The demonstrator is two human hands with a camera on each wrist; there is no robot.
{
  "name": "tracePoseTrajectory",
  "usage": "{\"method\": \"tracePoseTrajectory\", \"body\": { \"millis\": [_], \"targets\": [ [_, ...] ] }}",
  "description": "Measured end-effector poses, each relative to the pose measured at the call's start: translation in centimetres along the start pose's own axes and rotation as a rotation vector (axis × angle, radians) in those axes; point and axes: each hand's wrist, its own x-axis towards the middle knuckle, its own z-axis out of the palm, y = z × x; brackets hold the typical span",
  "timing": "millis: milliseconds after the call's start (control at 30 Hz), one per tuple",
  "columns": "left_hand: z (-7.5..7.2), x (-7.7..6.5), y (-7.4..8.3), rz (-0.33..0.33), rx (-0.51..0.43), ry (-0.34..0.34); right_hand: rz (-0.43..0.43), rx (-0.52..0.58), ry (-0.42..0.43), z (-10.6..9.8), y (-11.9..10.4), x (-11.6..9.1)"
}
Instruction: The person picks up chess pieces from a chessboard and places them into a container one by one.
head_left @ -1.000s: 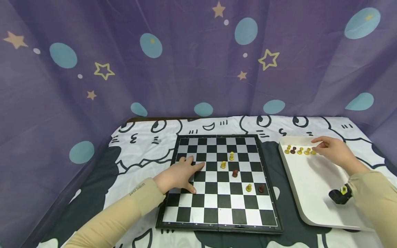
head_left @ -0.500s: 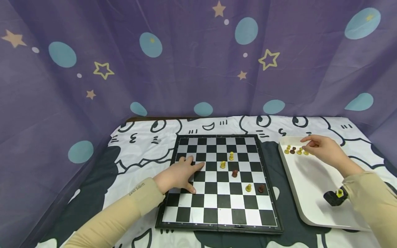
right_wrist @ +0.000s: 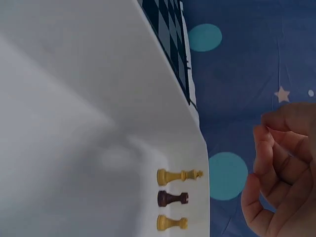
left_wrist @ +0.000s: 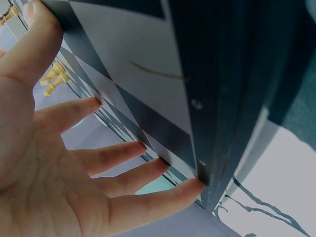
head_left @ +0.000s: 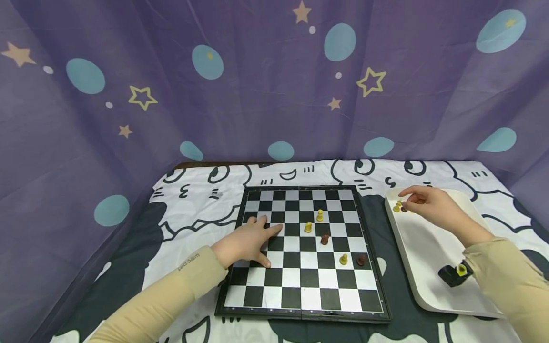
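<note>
My left hand (head_left: 250, 240) rests on the left side of the chessboard (head_left: 291, 276), its fingers spread and fingertips touching the squares and edge. Over the far end of the white tray (head_left: 433, 267) is my right hand (head_left: 433, 209), fingers loosely bent and nothing seen between them. In the right wrist view, a yellow king (right_wrist: 177, 176), a dark rook (right_wrist: 173, 198) and a yellow rook (right_wrist: 172, 222) stand in a row inside that tray; this hand (right_wrist: 286, 168) is apart from them. The head view hides part of the row behind the hand.
Several chess pieces stand on the board's right half, among them a yellow pawn (head_left: 343, 259) and a dark piece (head_left: 361, 260). A patterned cloth (head_left: 197, 200) lies beneath board and tray. A purple curtain (head_left: 257, 95) hangs behind.
My right hand has moved left over the tray along the row of pieces, covering more of them in the head view. The left hand and the pieces on the board stay put.
</note>
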Motion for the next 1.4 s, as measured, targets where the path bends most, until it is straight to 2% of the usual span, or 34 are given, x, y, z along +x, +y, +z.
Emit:
{"method": "tracePoseTrajectory", "body": {
  "millis": [733,967,1400],
  "targets": [
    [0.0,-0.1,0.0,0.006,-0.003,0.002,-0.049,0.026,-0.104,2.4,-5.3,2.5],
    [0.0,0.0,0.0,0.008,0.006,0.001,-0.089,0.052,-0.129,3.9,-6.7,3.6],
    [0.0,0.0,-0.1,0.013,-0.008,0.015,-0.124,0.09,-0.239,6.6,-8.5,5.2]
  ]
}}
